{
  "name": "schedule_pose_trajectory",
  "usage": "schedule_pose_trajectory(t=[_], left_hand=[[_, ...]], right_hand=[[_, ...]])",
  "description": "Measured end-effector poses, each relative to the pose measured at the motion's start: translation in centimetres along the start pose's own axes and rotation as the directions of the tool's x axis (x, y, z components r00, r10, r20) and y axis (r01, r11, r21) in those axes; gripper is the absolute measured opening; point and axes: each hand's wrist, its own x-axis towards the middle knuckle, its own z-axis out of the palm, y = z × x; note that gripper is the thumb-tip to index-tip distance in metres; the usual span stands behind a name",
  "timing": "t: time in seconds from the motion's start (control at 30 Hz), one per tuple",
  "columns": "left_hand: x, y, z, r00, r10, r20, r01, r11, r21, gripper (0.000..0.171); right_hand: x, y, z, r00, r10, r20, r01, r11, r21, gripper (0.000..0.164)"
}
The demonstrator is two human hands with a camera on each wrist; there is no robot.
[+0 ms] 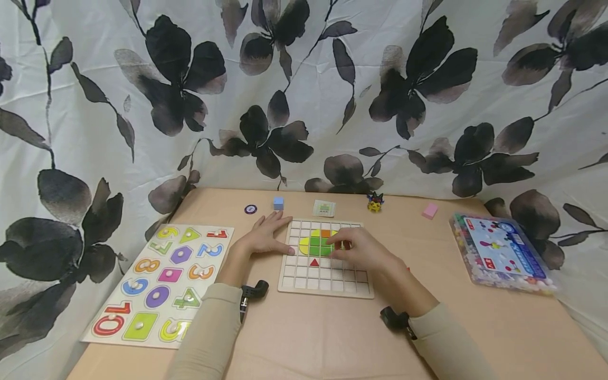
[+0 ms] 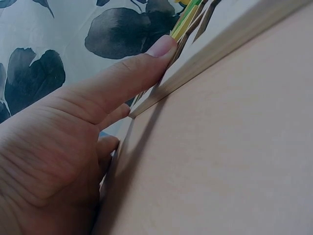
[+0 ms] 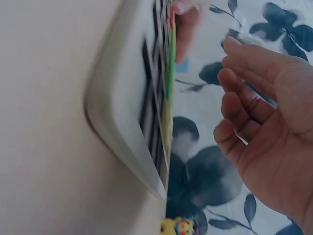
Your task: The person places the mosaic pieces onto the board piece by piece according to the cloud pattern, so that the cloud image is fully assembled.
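Note:
A wooden grid board point(image 1: 290, 284) lies mid-table, with green tiles point(image 1: 319, 250), yellow tiles point(image 1: 303, 245), an orange tile point(image 1: 325, 233) and a red triangle point(image 1: 314, 262) in its cells. My left hand point(image 1: 263, 235) steadies the board's left side, fingers spread and fairly straight; in the left wrist view its thumb point(image 2: 132, 73) rests over the rim. Over the right part of the board hovers my right hand point(image 1: 363, 248). Its fingers point(image 3: 237, 105) are loosely bent in the right wrist view, apart from the tiles, with nothing visible between them.
A number-and-shape puzzle board point(image 1: 195, 303) lies left. Behind the grid board are a round token point(image 1: 250, 209), a blue cube point(image 1: 278, 203), a pattern card point(image 1: 324, 208) and a yellow-and-black figurine point(image 1: 374, 202). A pink block point(image 1: 429, 211) and a bead box point(image 1: 503, 253) lie right.

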Motion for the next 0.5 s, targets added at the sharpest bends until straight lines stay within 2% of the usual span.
schedule_pose_trajectory(t=[0.13, 0.5], left_hand=[[0.0, 0.0, 0.0, 1.0, -0.007, 0.005, 0.007, 1.0, 0.002, 0.112], [-0.1, 0.0, 0.0, 1.0, -0.009, 0.003, 0.009, 1.0, -0.015, 0.111]], right_hand=[[-0.9, 0.2, -1.3, 1.0, 0.009, -0.021, -0.009, 0.999, 0.031, 0.032], [-3.1, 1.9, -5.1, 0.995, 0.084, -0.048, -0.083, 0.996, 0.014, 0.029]])
